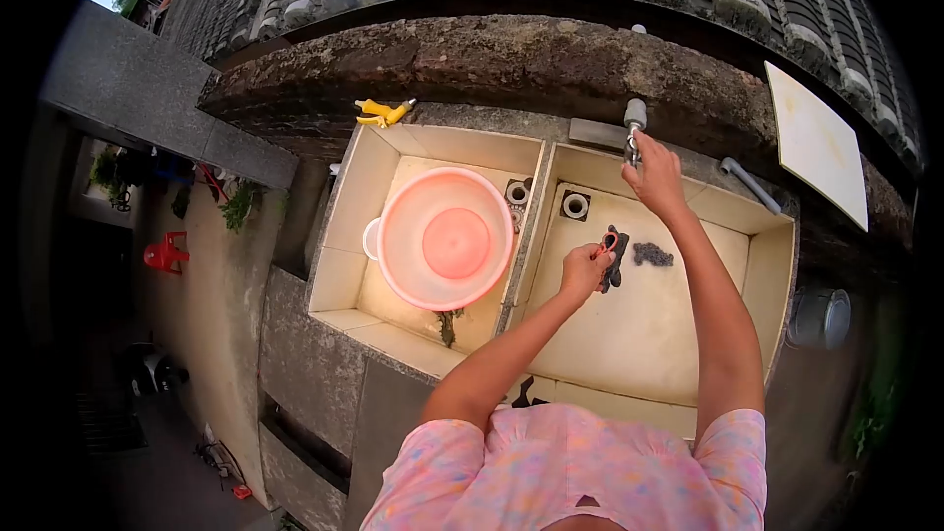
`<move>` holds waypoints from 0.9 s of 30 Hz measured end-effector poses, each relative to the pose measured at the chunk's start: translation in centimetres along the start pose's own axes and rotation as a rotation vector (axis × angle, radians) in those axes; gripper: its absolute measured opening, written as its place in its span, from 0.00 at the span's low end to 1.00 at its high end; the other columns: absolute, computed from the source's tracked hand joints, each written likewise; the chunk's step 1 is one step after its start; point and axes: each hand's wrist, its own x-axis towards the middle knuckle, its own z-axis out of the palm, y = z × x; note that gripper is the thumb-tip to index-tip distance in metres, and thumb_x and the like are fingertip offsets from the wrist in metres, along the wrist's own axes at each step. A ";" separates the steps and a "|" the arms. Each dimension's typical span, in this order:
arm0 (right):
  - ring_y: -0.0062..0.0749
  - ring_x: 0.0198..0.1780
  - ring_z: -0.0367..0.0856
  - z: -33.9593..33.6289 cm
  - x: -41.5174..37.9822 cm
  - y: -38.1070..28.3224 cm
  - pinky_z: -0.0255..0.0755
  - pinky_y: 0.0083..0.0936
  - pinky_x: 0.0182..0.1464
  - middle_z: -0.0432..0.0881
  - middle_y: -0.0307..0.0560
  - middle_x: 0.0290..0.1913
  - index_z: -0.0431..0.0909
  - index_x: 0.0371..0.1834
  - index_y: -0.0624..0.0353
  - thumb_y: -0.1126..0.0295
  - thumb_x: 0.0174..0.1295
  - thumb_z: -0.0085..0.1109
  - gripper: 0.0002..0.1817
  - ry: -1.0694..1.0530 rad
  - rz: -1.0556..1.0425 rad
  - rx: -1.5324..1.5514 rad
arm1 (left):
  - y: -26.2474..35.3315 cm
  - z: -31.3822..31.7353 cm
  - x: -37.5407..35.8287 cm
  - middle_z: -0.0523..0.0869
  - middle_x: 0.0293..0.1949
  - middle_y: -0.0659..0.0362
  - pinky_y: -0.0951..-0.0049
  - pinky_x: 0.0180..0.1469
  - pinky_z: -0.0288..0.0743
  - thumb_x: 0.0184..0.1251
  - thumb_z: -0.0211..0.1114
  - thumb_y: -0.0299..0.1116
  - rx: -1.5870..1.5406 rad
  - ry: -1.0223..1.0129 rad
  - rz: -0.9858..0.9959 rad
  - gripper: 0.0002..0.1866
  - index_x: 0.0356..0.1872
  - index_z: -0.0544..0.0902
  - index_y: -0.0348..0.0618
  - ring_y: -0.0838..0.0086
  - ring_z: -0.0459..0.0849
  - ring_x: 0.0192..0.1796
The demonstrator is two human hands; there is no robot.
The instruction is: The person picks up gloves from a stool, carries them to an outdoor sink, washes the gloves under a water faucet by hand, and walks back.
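Observation:
My right hand [656, 175] is closed around the tap [634, 120] at the back wall of the right basin. Low over that basin [605, 344], my left hand [582, 269] grips a dark, limp-looking item [617, 264] with a red loop at its top; I cannot tell its exact kind. A grey, crumpled clump [653, 255] lies on the basin floor just right of it. In the left basin [393, 305] sits a pink plastic tub [408, 254] with a white handle.
A yellow spray nozzle [383, 113] rests on the rear rim. Drain fittings [575, 205] sit near the divider. A grey pipe [750, 185] lies at the right rim, below a pale board [816, 146]. A red stool [166, 253] stands far left.

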 end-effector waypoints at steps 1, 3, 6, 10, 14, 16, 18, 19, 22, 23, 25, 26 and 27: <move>0.40 0.57 0.61 0.5 0.0 0.4 0.50 0.39 0.58 0.66 0.50 0.54 0.60 0.56 0.59 0.64 0.45 0.54 0.31 -0.005 -0.005 0.017 | 0.1 0.2 0.8 0.69 0.14 0.65 0.81 0.14 0.69 0.55 0.58 0.32 -0.010 -0.011 0.019 0.12 0.17 0.71 0.40 0.84 0.68 0.14; 0.39 0.58 0.61 -0.1 0.0 0.8 0.48 0.39 0.59 0.66 0.51 0.54 0.60 0.56 0.58 0.66 0.46 0.52 0.30 -0.038 -0.069 0.012 | 0.4 0.7 2.3 0.70 0.13 0.64 0.80 0.14 0.70 0.54 0.59 0.30 -0.018 0.036 0.004 0.10 0.17 0.72 0.38 0.84 0.69 0.14; 0.37 0.60 0.60 -2.0 0.6 1.7 0.45 0.39 0.60 0.65 0.49 0.55 0.59 0.58 0.54 0.69 0.47 0.48 0.29 -0.142 -0.158 0.026 | 0.8 1.5 4.7 0.70 0.13 0.64 0.80 0.14 0.70 0.53 0.59 0.29 -0.053 0.059 -0.012 0.09 0.18 0.73 0.37 0.83 0.69 0.15; 0.37 0.63 0.55 -3.0 1.0 1.4 0.42 0.37 0.62 0.61 0.47 0.60 0.55 0.61 0.50 0.75 0.48 0.45 0.32 -0.291 -0.183 0.106 | 2.2 2.0 7.0 0.71 0.14 0.63 0.78 0.13 0.71 0.52 0.59 0.28 -0.118 0.094 -0.022 0.08 0.18 0.73 0.37 0.82 0.70 0.15; 0.40 0.62 0.55 -2.0 0.4 2.3 0.43 0.37 0.62 0.61 0.43 0.60 0.54 0.62 0.51 0.71 0.53 0.45 0.29 -0.235 -0.158 0.129 | 1.7 2.5 10.2 0.73 0.17 0.62 0.79 0.15 0.74 0.54 0.57 0.27 -0.063 0.065 -0.025 0.06 0.21 0.75 0.36 0.81 0.72 0.17; 0.40 0.61 0.58 -1.5 0.0 2.5 0.46 0.35 0.61 0.63 0.47 0.59 0.55 0.61 0.54 0.70 0.54 0.45 0.27 -0.092 -0.111 0.289 | 2.1 2.3 10.4 0.74 0.18 0.62 0.79 0.14 0.74 0.54 0.58 0.27 -0.059 0.069 -0.032 0.06 0.22 0.75 0.36 0.81 0.72 0.17; 0.40 0.60 0.61 -0.5 -1.3 4.2 0.50 0.33 0.60 0.64 0.50 0.57 0.57 0.60 0.57 0.68 0.55 0.45 0.26 0.063 -0.075 0.449 | 1.6 2.1 10.8 0.73 0.18 0.63 0.78 0.14 0.74 0.54 0.58 0.27 -0.069 0.056 -0.036 0.06 0.22 0.75 0.37 0.81 0.72 0.17; 0.40 0.56 0.64 1.0 -2.7 5.6 0.55 0.31 0.57 0.67 0.54 0.54 0.60 0.57 0.60 0.67 0.55 0.46 0.25 0.251 0.254 0.693 | 1.4 2.0 10.9 0.73 0.18 0.63 0.78 0.15 0.74 0.54 0.58 0.27 -0.071 0.049 -0.042 0.06 0.22 0.75 0.37 0.81 0.72 0.17; 0.43 0.47 0.72 6.9 -9.3 11.8 0.66 0.29 0.47 0.73 0.58 0.45 0.67 0.49 0.67 0.65 0.49 0.52 0.24 0.159 0.900 0.440 | 1.3 1.8 11.0 0.72 0.19 0.63 0.78 0.15 0.75 0.54 0.58 0.27 -0.061 0.007 -0.033 0.06 0.21 0.74 0.38 0.81 0.72 0.18; 0.49 0.46 0.71 8.7 -11.7 12.7 0.68 0.33 0.45 0.72 0.62 0.43 0.69 0.43 0.69 0.67 0.45 0.54 0.22 -0.011 0.954 0.250 | 1.3 1.8 11.0 0.72 0.19 0.63 0.78 0.16 0.75 0.54 0.58 0.27 -0.069 0.008 -0.048 0.06 0.21 0.74 0.38 0.81 0.72 0.18; 0.57 0.46 0.69 10.6 -14.7 12.8 0.67 0.38 0.46 0.65 0.68 0.47 0.64 0.46 0.67 0.72 0.42 0.55 0.24 -0.188 0.979 0.180 | 1.1 2.1 11.2 0.72 0.19 0.63 0.77 0.16 0.76 0.54 0.58 0.27 -0.074 -0.008 -0.053 0.06 0.22 0.74 0.38 0.81 0.72 0.19; 0.57 0.46 0.68 12.3 -15.7 13.4 0.67 0.39 0.46 0.61 0.65 0.51 0.58 0.52 0.64 0.74 0.43 0.55 0.29 -0.236 1.017 0.154 | 0.8 2.2 11.4 0.72 0.20 0.64 0.77 0.17 0.76 0.54 0.58 0.27 -0.110 -0.025 -0.047 0.06 0.22 0.74 0.38 0.81 0.71 0.19; 0.54 0.47 0.68 14.2 -16.9 13.8 0.68 0.39 0.45 0.60 0.61 0.52 0.57 0.54 0.61 0.75 0.42 0.54 0.31 -0.152 0.863 0.028 | 0.6 2.2 11.6 0.72 0.20 0.64 0.77 0.17 0.76 0.54 0.59 0.27 -0.144 -0.039 -0.043 0.06 0.22 0.74 0.37 0.81 0.71 0.19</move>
